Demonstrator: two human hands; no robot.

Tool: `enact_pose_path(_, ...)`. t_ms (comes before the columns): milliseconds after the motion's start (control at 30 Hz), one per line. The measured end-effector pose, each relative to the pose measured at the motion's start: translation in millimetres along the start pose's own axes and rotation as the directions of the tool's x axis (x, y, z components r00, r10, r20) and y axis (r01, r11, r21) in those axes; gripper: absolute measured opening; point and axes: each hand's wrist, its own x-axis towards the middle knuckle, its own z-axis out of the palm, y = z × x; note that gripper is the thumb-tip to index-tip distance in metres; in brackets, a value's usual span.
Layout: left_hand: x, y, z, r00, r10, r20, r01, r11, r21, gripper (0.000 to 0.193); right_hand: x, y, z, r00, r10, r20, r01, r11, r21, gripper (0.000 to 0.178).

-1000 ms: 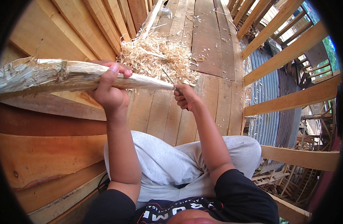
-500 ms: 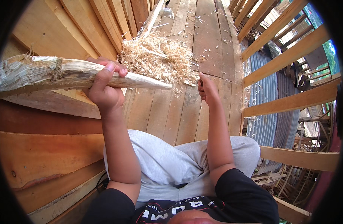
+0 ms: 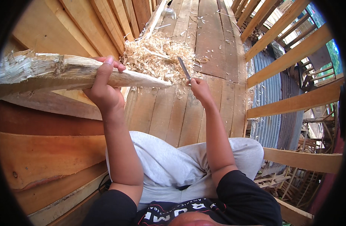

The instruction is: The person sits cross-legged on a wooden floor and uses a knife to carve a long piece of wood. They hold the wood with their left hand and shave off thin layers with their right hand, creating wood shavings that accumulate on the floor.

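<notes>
A thick, pale wooden stick (image 3: pixel 48 71) reaches in from the left, rough and fibrous at its broad end and narrowing to a carved point. My left hand (image 3: pixel 103 81) is wrapped round it, thumb on top, a short way behind the tapered part. In my right hand (image 3: pixel 198 90) is a knife (image 3: pixel 184 69), its handle mostly hidden by my fingers. The blade points away and slightly left, just beyond the stick's tip and apart from it. Under the blade lies a heap of curled wood shavings (image 3: pixel 154 52).
Plank floor (image 3: pixel 173 116) stretches ahead, with loose shavings scattered over it. A wall of upright boards (image 3: pixel 86 26) stands at the left. Wooden railing slats (image 3: pixel 293 100) run along the right, with corrugated metal sheets (image 3: pixel 269 98) below. My crossed legs (image 3: pixel 165 158) are in front of me.
My right hand has shifted slightly left and turned, bringing the knife blade into clear view. The stick has tilted a little in my left hand, its tip moving slightly up and left.
</notes>
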Motion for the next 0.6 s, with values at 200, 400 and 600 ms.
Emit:
enact_pose_path(200,2,2,8,0.995,0.096,0.004,-0.095,0.977,0.193,0.023,-25,-45,-11,0.998,0.068,0.005,-0.059,0.901,-0.429,0.048)
enact_pose_path(400,-2,5,3,0.975,0.047,0.217,-0.068,0.994,0.090,0.039,-21,-32,-9,0.998,0.054,0.010,-0.048,0.945,-0.324,0.045)
enact_pose_path(600,-11,13,1,0.915,-0.064,0.398,0.037,0.997,0.074,0.053,-25,-5,5,0.985,-0.021,0.173,0.059,0.974,-0.221,0.035)
